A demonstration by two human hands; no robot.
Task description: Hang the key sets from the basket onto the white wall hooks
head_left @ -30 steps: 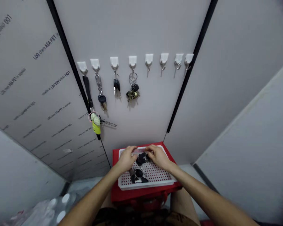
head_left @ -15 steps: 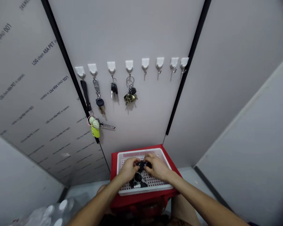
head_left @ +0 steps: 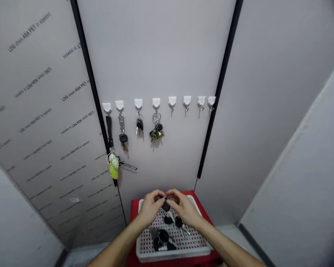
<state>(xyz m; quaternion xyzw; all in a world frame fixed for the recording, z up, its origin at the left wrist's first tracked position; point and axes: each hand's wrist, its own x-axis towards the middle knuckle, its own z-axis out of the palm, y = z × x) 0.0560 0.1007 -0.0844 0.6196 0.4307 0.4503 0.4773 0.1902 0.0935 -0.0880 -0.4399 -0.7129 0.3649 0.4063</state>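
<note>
One head-worn camera looks forward and down, close over both hands (head_left: 167, 209). Beyond them, it faces the grey wall panel (head_left: 161, 55).

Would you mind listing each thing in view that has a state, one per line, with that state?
Left hand: pinching the key bunch, above the basket.
Right hand: pinching the same bunch.
Key bunch: lifted, keys dangling.
White basket: on the red stool, one more key set inside.
Red stool: upright, bearing the basket.
Four left hooks: each holding keys.
Four right hooks: bare.
</note>
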